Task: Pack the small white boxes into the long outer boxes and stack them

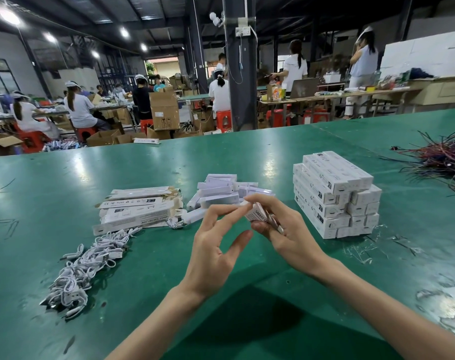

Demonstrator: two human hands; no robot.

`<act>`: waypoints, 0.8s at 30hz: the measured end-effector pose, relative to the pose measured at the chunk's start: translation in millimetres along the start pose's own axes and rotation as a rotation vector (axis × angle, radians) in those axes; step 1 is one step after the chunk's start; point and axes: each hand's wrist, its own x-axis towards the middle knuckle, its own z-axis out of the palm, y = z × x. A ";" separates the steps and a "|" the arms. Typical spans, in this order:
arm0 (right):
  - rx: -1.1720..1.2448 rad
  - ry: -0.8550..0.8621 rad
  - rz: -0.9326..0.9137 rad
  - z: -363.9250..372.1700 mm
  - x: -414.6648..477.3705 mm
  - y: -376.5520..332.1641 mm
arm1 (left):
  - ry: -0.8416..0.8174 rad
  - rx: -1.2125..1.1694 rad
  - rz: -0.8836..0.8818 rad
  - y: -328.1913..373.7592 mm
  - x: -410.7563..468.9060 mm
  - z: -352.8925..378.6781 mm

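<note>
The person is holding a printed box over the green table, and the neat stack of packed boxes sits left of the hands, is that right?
No. In the head view the stack of packed boxes sits on the right, beyond the right hand, not on the left. That hand does hold a printed box over the green table.

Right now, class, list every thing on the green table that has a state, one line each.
Long box: gripped by right hand.
Left hand: fingertips on that box's end, thumb apart.
Flat outer boxes: piled, flaps open.
Small white boxes: loose heap.
Packed boxes: closed, stacked.
White cables: coiled, heaped.
Coloured wires: tangled.
</note>
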 end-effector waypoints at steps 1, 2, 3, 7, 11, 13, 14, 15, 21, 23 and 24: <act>-0.017 0.012 -0.010 -1.6 2.2 -3.0 | -0.019 -0.006 -0.003 -0.3 -1.6 1.3; -0.043 0.035 -0.022 -4.1 4.8 -6.9 | -0.033 -0.012 -0.001 -1.1 -4.0 3.2; -0.076 0.072 -0.039 -7.7 7.8 -10.7 | -0.033 -0.019 -0.001 -2.0 -6.2 5.3; -0.098 0.289 -0.118 -34.2 20.5 -15.3 | -0.017 0.024 0.005 -9.8 -11.3 8.5; -0.460 0.490 -0.216 -68.0 27.4 0.5 | -0.067 0.131 0.015 -16.2 -13.9 9.2; -0.659 0.565 -0.194 -80.3 26.0 11.2 | -0.087 0.158 0.019 -16.2 -15.0 11.6; -0.732 0.577 -0.168 -84.9 24.8 16.4 | -0.095 0.174 0.019 -15.9 -15.5 12.5; -0.801 0.574 -0.129 -88.4 23.4 21.7 | -0.101 0.190 0.020 -15.5 -16.0 13.1; -1.055 0.553 0.066 -95.5 20.9 40.8 | -0.122 0.229 0.021 -14.6 -18.0 14.1; -1.059 0.568 0.056 -95.1 22.0 41.6 | -0.117 0.238 0.021 -15.3 -17.8 13.9; -1.065 0.573 0.046 -94.9 22.0 42.3 | -0.115 0.241 0.019 -16.2 -18.0 14.1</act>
